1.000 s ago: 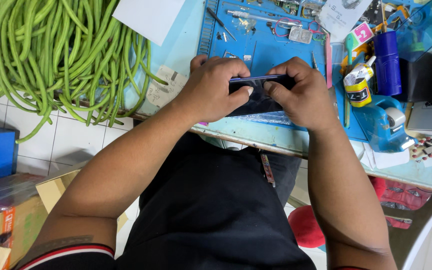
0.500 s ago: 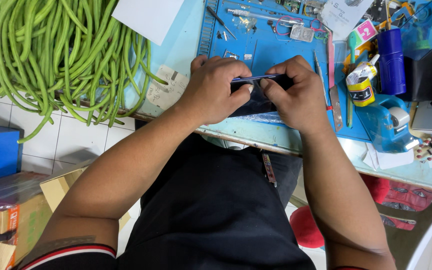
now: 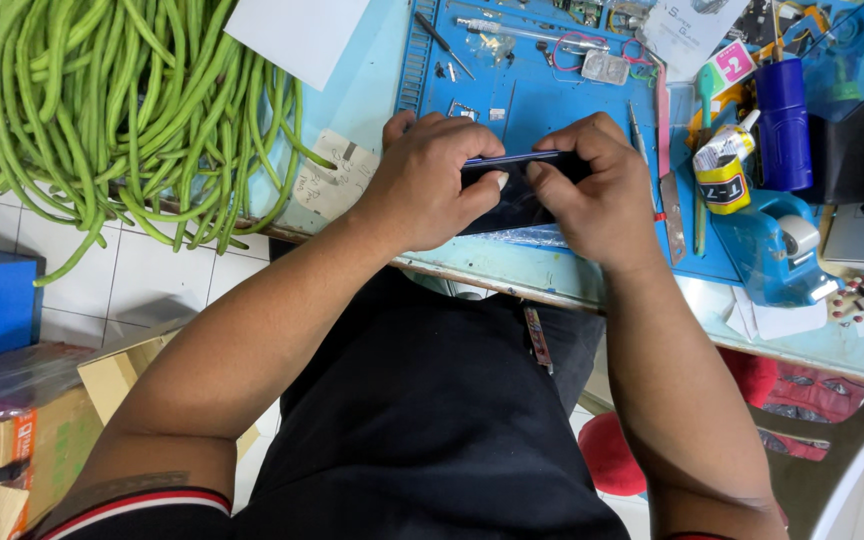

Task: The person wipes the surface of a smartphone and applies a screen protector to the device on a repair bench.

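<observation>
Both my hands grip a dark smartphone (image 3: pixel 514 190) held on edge above the blue work mat (image 3: pixel 552 105). My left hand (image 3: pixel 430 180) wraps the phone's left end, thumb pressed against its face. My right hand (image 3: pixel 597 185) clasps the right end, its thumb meeting the left thumb near the middle. Most of the phone is hidden by my fingers; only its thin top edge and part of the dark screen show.
A big heap of long green beans (image 3: pixel 102 110) covers the table's left. A white sheet (image 3: pixel 297 35) lies beside it. Tweezers, a screwdriver (image 3: pixel 444 45), small parts, a glue bottle (image 3: pixel 722 175), a blue cup (image 3: pixel 782 125) and a tape dispenser (image 3: pixel 782 250) crowd the right. Cardboard boxes (image 3: pixel 42 430) stand on the floor.
My hands and the phone stay in nearly the same place; the thumbs have shifted slightly along the phone's face. The view has drifted a little.
</observation>
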